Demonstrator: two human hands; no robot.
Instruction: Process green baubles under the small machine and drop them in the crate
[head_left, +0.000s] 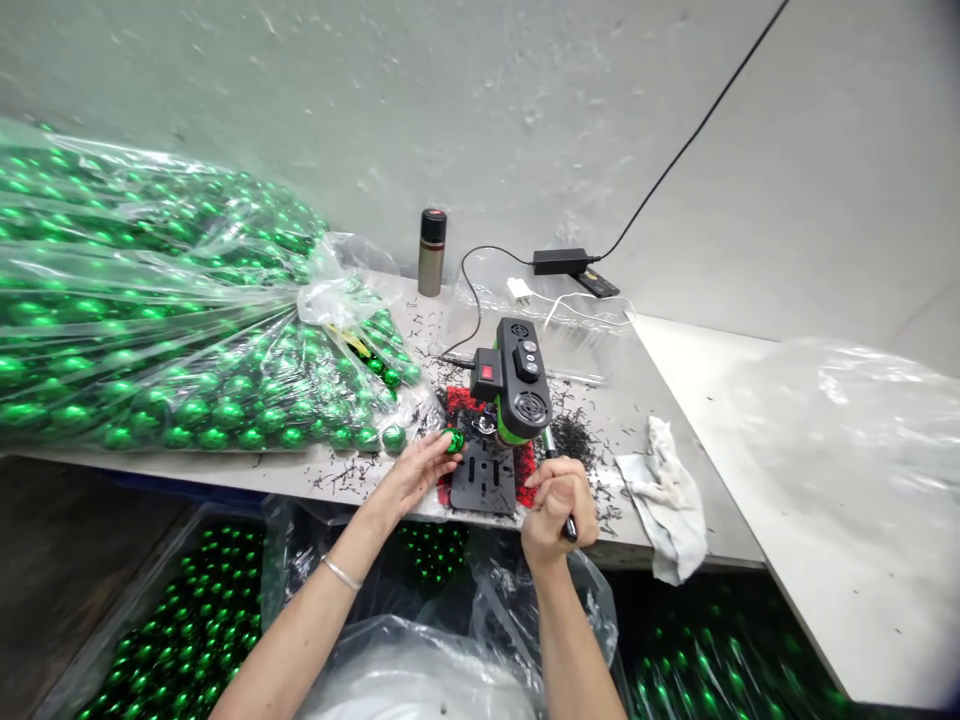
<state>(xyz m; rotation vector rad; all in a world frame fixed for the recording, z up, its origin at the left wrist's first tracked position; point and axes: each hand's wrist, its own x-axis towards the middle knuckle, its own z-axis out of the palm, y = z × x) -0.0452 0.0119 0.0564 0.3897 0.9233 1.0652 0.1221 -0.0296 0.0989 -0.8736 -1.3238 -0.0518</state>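
Observation:
Between the fingertips of my left hand (417,468) is a shiny green ball (452,440), held at the left edge of a small bench drill press (523,385) with a black body, a red switch and a slotted base plate (484,472). My right hand (559,508) is wrapped round the black-tipped lever (571,528) on the machine's right side. A clear round piece (486,424) shows under the machine's head; its detail is too small to make out. Red material (460,400) covered with black shavings lies beneath the base.
Large clear bags of green balls (187,330) fill the table's left side. A bottle (432,252), a power adapter (561,262) with cables and a phone-like black slab (597,284) stand behind. A white cloth (666,500) hangs over the front edge. More balls (195,610) lie below.

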